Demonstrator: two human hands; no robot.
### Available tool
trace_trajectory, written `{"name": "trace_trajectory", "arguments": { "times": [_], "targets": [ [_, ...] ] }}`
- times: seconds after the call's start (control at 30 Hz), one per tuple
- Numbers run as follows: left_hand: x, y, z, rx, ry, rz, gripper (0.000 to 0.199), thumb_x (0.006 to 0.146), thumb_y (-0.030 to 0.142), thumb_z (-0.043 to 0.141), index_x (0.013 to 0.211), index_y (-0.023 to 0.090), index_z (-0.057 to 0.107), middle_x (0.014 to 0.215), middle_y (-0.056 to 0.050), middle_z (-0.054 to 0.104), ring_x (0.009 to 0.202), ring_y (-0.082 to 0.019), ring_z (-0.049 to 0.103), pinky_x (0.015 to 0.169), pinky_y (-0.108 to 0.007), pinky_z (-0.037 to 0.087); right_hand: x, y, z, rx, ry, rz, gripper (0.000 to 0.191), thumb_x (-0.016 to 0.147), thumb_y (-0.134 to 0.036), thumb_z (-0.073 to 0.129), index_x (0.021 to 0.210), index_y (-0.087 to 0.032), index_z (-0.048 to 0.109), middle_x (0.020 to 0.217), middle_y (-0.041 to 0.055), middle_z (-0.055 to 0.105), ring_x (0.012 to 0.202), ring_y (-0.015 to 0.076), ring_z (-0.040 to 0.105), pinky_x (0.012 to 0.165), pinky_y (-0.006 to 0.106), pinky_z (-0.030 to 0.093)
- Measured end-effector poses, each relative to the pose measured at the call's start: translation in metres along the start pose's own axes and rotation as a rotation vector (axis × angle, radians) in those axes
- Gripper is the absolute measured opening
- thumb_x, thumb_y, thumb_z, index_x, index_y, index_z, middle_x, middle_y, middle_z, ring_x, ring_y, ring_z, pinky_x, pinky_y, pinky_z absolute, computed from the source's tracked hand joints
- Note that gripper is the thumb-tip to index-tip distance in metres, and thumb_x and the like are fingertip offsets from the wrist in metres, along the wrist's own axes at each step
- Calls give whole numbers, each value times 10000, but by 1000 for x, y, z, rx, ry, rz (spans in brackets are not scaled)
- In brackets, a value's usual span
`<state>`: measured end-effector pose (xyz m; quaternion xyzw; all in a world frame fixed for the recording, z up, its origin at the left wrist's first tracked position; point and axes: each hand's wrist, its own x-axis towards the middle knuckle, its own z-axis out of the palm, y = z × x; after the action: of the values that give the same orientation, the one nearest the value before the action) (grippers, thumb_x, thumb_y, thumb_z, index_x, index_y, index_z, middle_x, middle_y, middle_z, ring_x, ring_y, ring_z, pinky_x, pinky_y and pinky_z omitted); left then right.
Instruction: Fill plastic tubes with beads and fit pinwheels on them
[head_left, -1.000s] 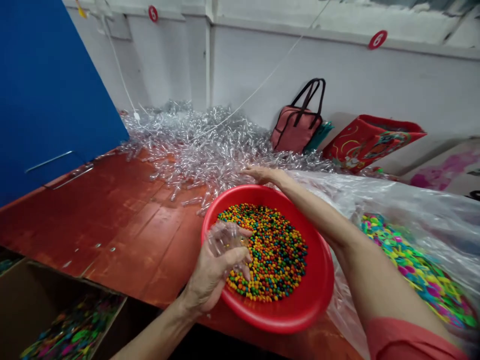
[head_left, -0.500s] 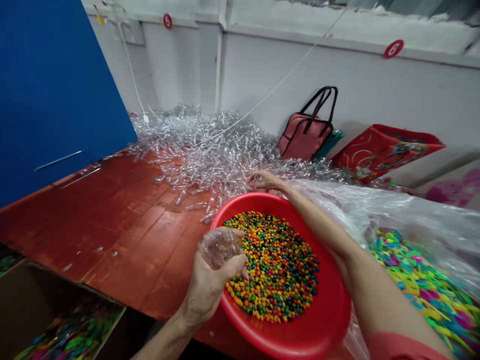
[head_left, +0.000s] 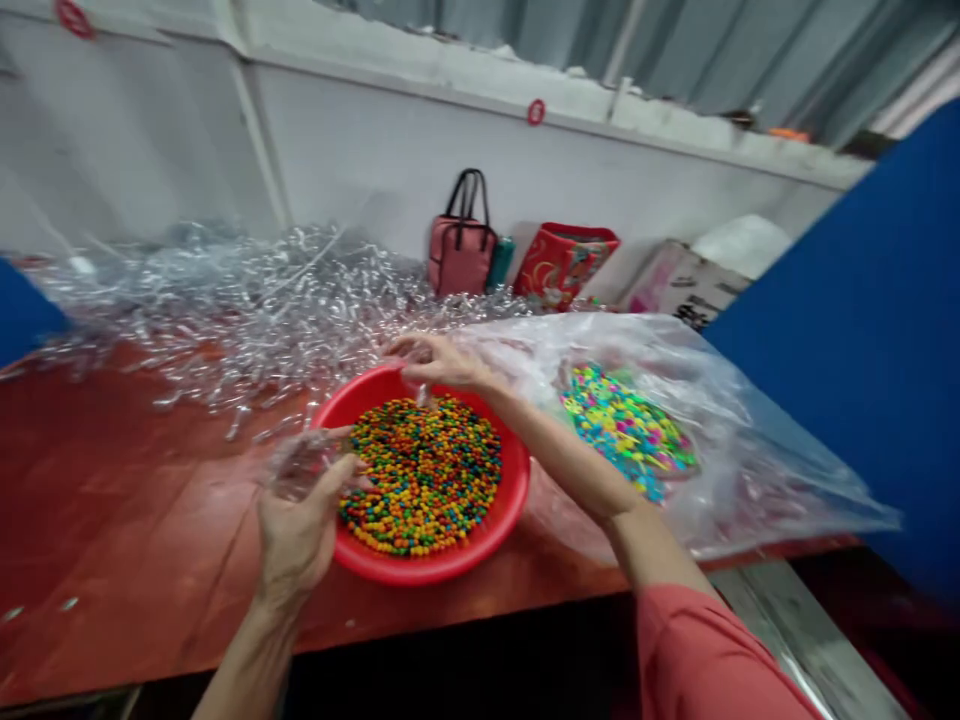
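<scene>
My left hand (head_left: 296,525) is cupped just above the near-left rim of a red plastic basin (head_left: 510,500), with a clump of clear plastic tubes (head_left: 304,462) held in its fingers. The basin is full of small multicoloured beads (head_left: 420,475). My right hand (head_left: 435,360) reaches across the basin's far rim, close to a large heap of clear plastic tubes (head_left: 232,310). Motion blur hides whether its fingers hold a tube. To my right, a clear plastic bag (head_left: 757,470) holds bright multicoloured pieces (head_left: 626,430).
The basin, heap and bag rest on a red-brown wooden table (head_left: 127,520). Along the white wall behind stand a pink handbag (head_left: 461,240) and a red printed bag (head_left: 562,265). A blue panel (head_left: 847,350) rises at the right. The table's front edge runs below my forearms.
My view has swung right, shifting the whole scene left and making everything look smaller. A blue panel has appeared at the right. My hands stay at the basin, the left still holding the clear tubes.
</scene>
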<state>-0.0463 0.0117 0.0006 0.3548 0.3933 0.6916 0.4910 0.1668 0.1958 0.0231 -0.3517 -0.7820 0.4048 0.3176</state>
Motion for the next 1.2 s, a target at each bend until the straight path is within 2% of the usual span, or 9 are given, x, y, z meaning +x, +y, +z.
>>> {"name": "trace_trajectory", "arguments": {
  "times": [0.13, 0.23, 0.33, 0.43, 0.63, 0.7, 0.8, 0.9, 1.2],
  "targets": [
    [-1, 7, 8, 8, 0, 19, 422, 606, 175, 925, 972, 195, 716, 1013, -3, 771, 643, -127, 682, 515, -228, 587, -41, -2, 38, -285, -126, -40, 263, 998, -282, 665, 1254, -235, 700, 1235, 76, 718, 1090, 235, 654, 982, 410, 539],
    [-4, 13, 11, 32, -17, 41, 429, 608, 187, 931, 971, 204, 703, 974, 14, 777, 631, -132, 671, 503, -238, 576, -65, -8, 47, -535, -206, -101, 214, 1000, -283, 697, 1206, -252, 741, 1239, 84, 713, 1131, 257, 629, 1049, 456, 478],
    [-5, 14, 12, 60, -33, 50, 389, 640, 212, 936, 943, 221, 693, 979, 39, 784, 652, -132, 678, 530, -246, 590, -86, -19, 43, -591, -208, -159, 145, 988, -284, 721, 1119, -241, 765, 1199, 67, 727, 1161, 246, 611, 1108, 454, 430],
    [-4, 8, 9, 31, -49, 64, 425, 609, 228, 954, 937, 210, 684, 977, 18, 784, 632, -127, 686, 517, -242, 592, -107, -29, 31, -481, -222, -164, 119, 997, -308, 704, 1038, -218, 772, 1176, 50, 753, 1159, 218, 634, 1132, 422, 422],
    [1, -10, -5, -13, -80, 77, 458, 630, 254, 947, 1001, 205, 683, 1014, -10, 769, 622, -115, 693, 508, -245, 602, -139, -32, 0, -219, -187, -48, 308, 994, -415, 664, 1228, -239, 759, 1320, 78, 729, 1231, 252, 661, 1103, 465, 483],
    [2, -13, -8, -8, -91, 79, 430, 647, 252, 941, 993, 200, 690, 1035, -23, 767, 636, -110, 693, 515, -237, 603, -145, -31, -6, -216, -202, -46, 319, 984, -486, 670, 1185, -264, 782, 1356, 70, 720, 1322, 273, 620, 1155, 507, 447],
    [1, -16, -11, -25, -116, 87, 437, 666, 241, 936, 1023, 205, 686, 1079, -34, 767, 669, -113, 697, 529, -237, 610, -151, -31, -7, -269, -233, -47, 311, 965, -544, 688, 1124, -306, 810, 1419, 45, 698, 1478, 286, 494, 1278, 580, 269],
    [1, -17, -14, -40, -140, 99, 432, 698, 236, 919, 1053, 211, 675, 1117, -39, 762, 688, -112, 703, 539, -234, 610, -148, -33, -4, -269, -274, -34, 309, 958, -565, 695, 1115, -330, 818, 1465, 34, 673, 1518, 300, 448, 1300, 635, 168],
    [0, -19, -15, -60, -164, 87, 392, 729, 234, 889, 1065, 227, 686, 1128, -32, 740, 700, -113, 693, 518, -249, 617, -121, -29, 3, -73, -385, -12, 444, 1035, -596, 541, 1201, -277, 802, 1505, 77, 639, 1486, 303, 498, 1237, 565, 368]
  ]
}}
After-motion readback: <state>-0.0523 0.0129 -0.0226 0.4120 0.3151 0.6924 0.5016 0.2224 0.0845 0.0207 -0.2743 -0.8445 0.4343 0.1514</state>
